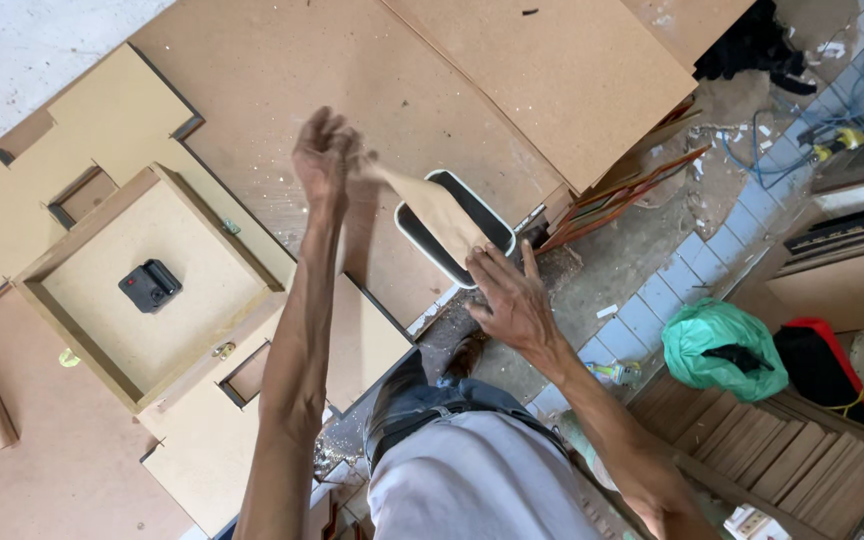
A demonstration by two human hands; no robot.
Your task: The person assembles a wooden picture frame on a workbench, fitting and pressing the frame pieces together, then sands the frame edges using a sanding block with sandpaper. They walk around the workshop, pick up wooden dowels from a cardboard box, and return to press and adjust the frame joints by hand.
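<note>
My left hand [325, 157] is raised over the fibreboard sheets and grips one end of a thin brown tapered piece [439, 212], which is motion-blurred. The piece slants down over a black rectangular container with a white rim [482, 215]. My right hand [513, 297] is just below the container with its fingers spread, the fingertips at the near rim and the lower end of the brown piece. Whether they touch the piece is unclear.
A shallow square wooden frame [48, 262] with a small black clock mechanism [149, 285] lies at the left on cut-out fibreboard panels [282, 70]. Reddish strips [624, 193] poke out under a board. A green bag [722, 345], stacked slats [752, 440] and cables [832, 130] are on the tiled floor at right.
</note>
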